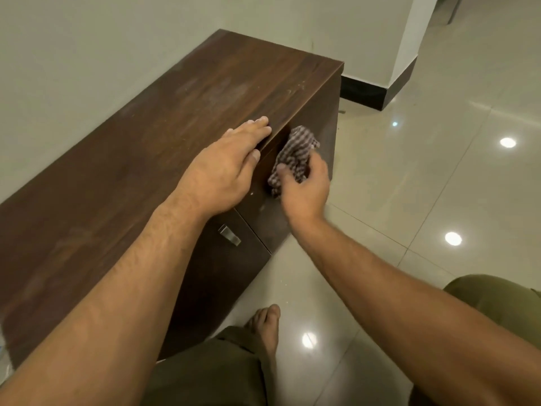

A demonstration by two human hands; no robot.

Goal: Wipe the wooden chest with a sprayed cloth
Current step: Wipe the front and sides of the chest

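The checked cloth is clamped in the right hand, fingers curled round the bunched fabric. It is pressed against the front face of the wooden chest, just below the top edge.

Nearest of all, a bare foot is planted on the tiled floor, close to the chest's front. A little farther, a metal handle is seen on the near door, with a seam running down the front just beyond it. That handle would have to be skirted on any stroke drawn back this way.

Farther on, the left hand is laid flat on the top just left of the cloth, fingers straight and nothing held. It is judged to be a brace.

The chest's long axis is run from near left to far right along the wall, and the cloth is found towards the far end. Little front face is to be had beyond the cloth before the far corner is met, and the longer stretch lies back towards the near end. The right hand is the one placed for that face.

Open floor is offered to the right, so room for the arm is not wanting. Dull smears are seen on the far part of the top, probably not yet wiped. Beyond the far end, dark skirting is seen along the wall's foot.
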